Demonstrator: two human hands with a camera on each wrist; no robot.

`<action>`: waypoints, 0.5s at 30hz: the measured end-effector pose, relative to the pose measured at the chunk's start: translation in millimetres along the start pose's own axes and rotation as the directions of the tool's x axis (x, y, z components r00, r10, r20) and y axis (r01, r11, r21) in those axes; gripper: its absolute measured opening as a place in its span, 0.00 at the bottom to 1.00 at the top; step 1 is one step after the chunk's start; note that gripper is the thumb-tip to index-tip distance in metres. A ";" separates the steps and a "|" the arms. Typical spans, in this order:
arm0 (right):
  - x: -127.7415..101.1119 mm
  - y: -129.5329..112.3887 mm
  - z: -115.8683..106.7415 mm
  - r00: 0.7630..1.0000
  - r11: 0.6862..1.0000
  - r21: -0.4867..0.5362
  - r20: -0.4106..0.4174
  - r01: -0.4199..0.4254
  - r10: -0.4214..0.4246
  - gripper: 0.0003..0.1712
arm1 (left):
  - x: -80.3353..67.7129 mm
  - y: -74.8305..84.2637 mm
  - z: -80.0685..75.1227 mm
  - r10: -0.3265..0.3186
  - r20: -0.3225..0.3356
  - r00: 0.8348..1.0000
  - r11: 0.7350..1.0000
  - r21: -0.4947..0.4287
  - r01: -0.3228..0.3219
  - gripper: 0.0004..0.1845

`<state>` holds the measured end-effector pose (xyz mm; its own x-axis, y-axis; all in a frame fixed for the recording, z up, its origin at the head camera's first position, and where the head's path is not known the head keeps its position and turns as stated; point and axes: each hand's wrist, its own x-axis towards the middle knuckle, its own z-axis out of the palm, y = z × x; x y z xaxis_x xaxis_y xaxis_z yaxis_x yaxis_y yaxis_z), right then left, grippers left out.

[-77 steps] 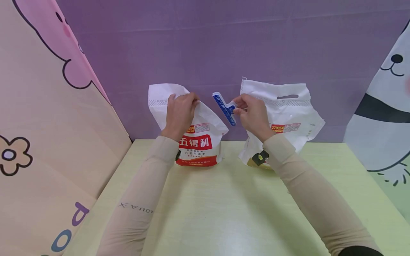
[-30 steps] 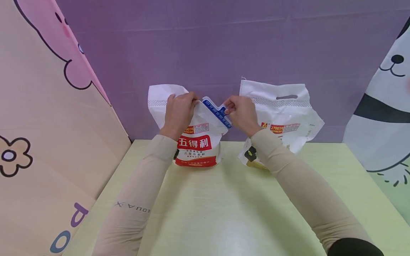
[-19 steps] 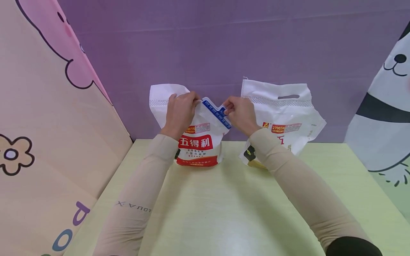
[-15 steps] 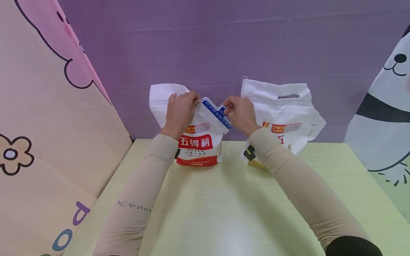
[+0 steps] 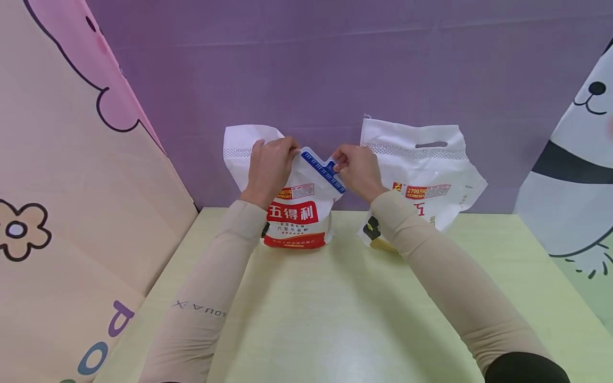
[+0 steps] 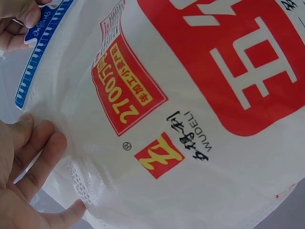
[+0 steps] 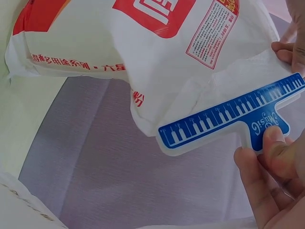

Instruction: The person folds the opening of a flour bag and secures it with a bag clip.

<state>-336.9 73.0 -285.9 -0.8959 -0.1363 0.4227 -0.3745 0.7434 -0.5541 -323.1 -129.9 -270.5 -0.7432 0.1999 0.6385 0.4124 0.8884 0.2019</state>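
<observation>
A white flour bag with red printing (image 5: 293, 214) stands upright on the table. My left hand (image 5: 269, 171) grips its gathered top, fingers curled over the edge. A blue clip with a white rim and piano-key print (image 5: 323, 171) lies along the bag's slanting upper right edge. My right hand (image 5: 360, 171) pinches the clip's tab between thumb and fingers, seen closely in the right wrist view, where the clip (image 7: 228, 112) overlaps the bag's edge. In the left wrist view, the left fingertips (image 6: 57, 143) press the white film just beside the clip's end.
A second white flour bag (image 5: 426, 159), with a cut-out handle, stands to the right, partly behind my right forearm. The pale table (image 5: 306, 308) meets a purple backdrop (image 5: 335, 64) behind the bags. A patterned cloth (image 5: 86, 175) borders the left side.
My right hand has moved left, carrying the clip from the gap between the bags onto the left bag's upper edge. It has barely shifted in the last second. My left hand keeps its grip.
</observation>
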 end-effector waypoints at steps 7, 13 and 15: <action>0.4 -1.3 1.5 1.000 1.000 -0.008 0.016 0.002 -0.002 0.11 | 0.1 1.7 -1.9 -0.012 0.011 1.000 1.000 0.016 0.011 0.13; 0.8 -2.3 2.1 1.000 1.000 -0.009 0.014 0.018 -0.018 0.10 | -0.2 2.5 -2.2 -0.015 0.012 1.000 1.000 0.014 0.015 0.13; 1.0 -2.2 2.6 1.000 1.000 -0.011 0.012 0.022 -0.022 0.10 | -0.4 2.8 -2.3 -0.016 0.012 1.000 1.000 0.015 0.016 0.13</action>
<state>-337.5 69.5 -286.1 -0.8902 -0.1600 0.4265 -0.3916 0.7472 -0.5371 -320.5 -128.5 -268.5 -0.7557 0.1906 0.6265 0.3925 0.8977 0.2003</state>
